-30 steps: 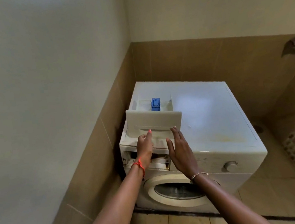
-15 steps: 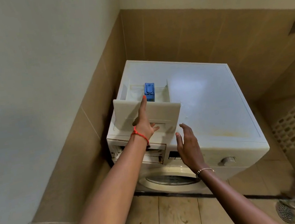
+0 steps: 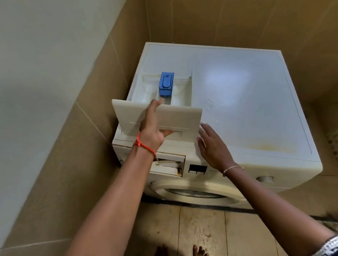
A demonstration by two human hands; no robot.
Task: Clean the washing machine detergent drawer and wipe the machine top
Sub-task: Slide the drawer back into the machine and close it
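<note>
The drawer (image 3: 183,112) lies on the left part of the machine top (image 3: 250,94), its front panel tilted up and overhanging the front edge, with a blue insert (image 3: 166,84) in its middle compartment. The left hand (image 3: 153,130) grips that panel, fingers hooked over its upper edge and thumb in the handle recess. The right hand (image 3: 213,147) is released, fingers straight, just beside the panel's lower right corner; whether it touches cannot be told. Below, the empty slot (image 3: 167,166) gapes in the machine's front, rust-marked at one corner. A yellowish stain (image 3: 270,146) marks the top near its front edge.
</note>
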